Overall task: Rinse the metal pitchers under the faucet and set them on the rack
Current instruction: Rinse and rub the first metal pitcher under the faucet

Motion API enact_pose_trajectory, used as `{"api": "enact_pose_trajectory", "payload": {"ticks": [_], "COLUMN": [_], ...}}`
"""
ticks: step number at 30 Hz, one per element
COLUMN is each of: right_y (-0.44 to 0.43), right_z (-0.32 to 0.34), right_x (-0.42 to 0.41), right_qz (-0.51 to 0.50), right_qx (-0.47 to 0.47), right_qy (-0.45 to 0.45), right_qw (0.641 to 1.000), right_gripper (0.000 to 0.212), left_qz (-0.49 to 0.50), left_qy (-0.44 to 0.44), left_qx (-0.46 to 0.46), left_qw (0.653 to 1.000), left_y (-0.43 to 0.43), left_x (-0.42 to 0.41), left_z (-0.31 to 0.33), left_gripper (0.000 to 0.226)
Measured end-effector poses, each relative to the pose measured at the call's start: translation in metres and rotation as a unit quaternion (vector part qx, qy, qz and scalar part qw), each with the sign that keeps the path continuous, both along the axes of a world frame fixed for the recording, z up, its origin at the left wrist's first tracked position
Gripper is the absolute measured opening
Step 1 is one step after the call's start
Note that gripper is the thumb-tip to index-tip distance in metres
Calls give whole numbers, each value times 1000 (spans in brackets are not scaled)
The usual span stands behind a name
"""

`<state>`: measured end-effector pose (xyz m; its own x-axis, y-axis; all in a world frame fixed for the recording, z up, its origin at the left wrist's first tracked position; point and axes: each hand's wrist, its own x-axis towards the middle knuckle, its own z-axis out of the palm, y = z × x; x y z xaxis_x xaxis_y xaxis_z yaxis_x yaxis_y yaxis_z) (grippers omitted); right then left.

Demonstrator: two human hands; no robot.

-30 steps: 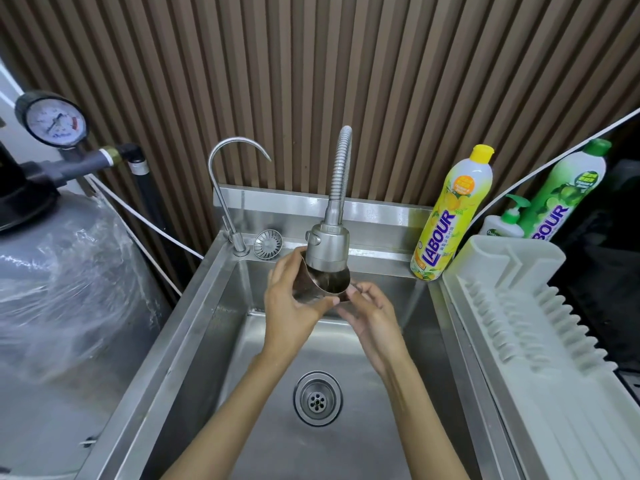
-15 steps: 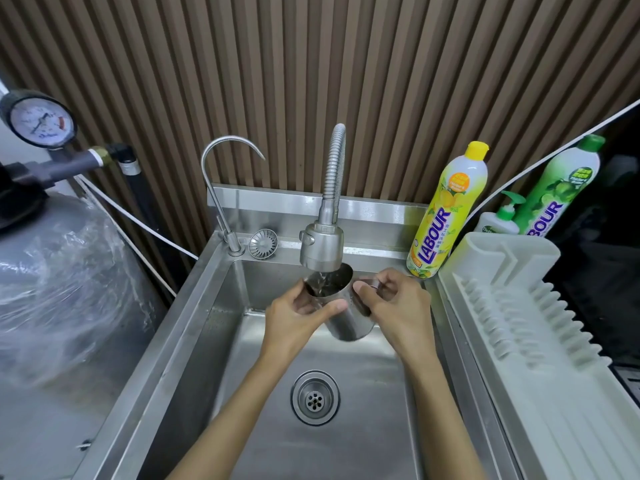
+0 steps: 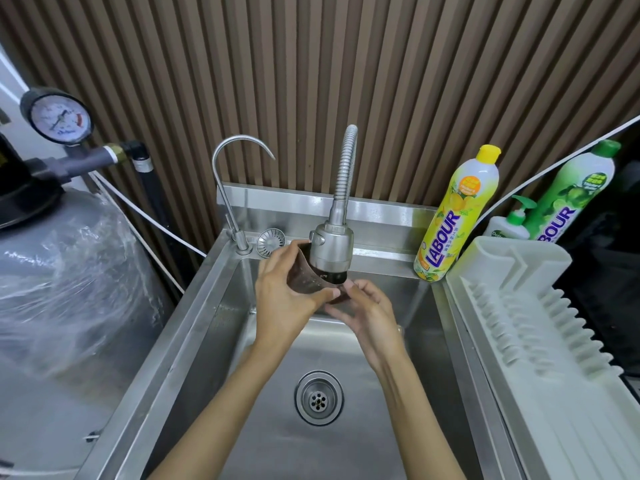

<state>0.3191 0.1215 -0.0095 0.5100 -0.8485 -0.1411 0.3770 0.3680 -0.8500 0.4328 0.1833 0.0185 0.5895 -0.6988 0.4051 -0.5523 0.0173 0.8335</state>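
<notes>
We hold the pitcher (image 3: 305,280) tilted up against the faucet (image 3: 332,247) over the sink (image 3: 211,327), our left hand (image 3: 284,306) wrapped round its side, our right hand (image 3: 367,315) pinching its base, apart from the rack (image 3: 526,327).

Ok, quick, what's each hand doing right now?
Left hand: grips the metal pitcher by its side, under the faucet head.
Right hand: pinches the same pitcher's lower end.

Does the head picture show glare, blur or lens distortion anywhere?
Head view: wide-angle distortion bows the wall slats and rack; glare streaks the sink ledge; the pitcher, held by left hand and right hand, shows no strong blur.
</notes>
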Motion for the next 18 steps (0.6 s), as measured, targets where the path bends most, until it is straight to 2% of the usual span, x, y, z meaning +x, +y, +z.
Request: {"api": "enact_pose_trajectory", "payload": {"ticks": [3,6,8,11,15,17,18], "right_y": [4,4,4,1,-1,-3,-4], "right_z": [7,21,31,39,43,43,43], "right_x": [-7,-17,-22,-25,-21,-14,-11], "right_qz": [-12,-27,-57,-108,-131,-129,-127], "right_qx": [-22,-49,-83,-182,-297,-359,-392], "right_qy": [87,167,233,325,368,402,424], "right_qw": [996,984,967,922,871,833,806], "right_gripper": [18,15,18,24,23,8,9], "left_qz": [41,46,14,-70,-139,-154,-161], "left_qy": [-22,23,87,221,279,298,308], "left_qx": [66,98,97,80,94,119,133], "left_qw": [997,994,991,969,946,935,928], "left_y": [4,11,12,9,-2,-10,-14], "left_x": [0,-3,-5,-6,-2,2,3], "left_z": [-6,-9,-10,-12,-23,-31,-33], "left_gripper": [82,72,57,35,53,59,63]}}
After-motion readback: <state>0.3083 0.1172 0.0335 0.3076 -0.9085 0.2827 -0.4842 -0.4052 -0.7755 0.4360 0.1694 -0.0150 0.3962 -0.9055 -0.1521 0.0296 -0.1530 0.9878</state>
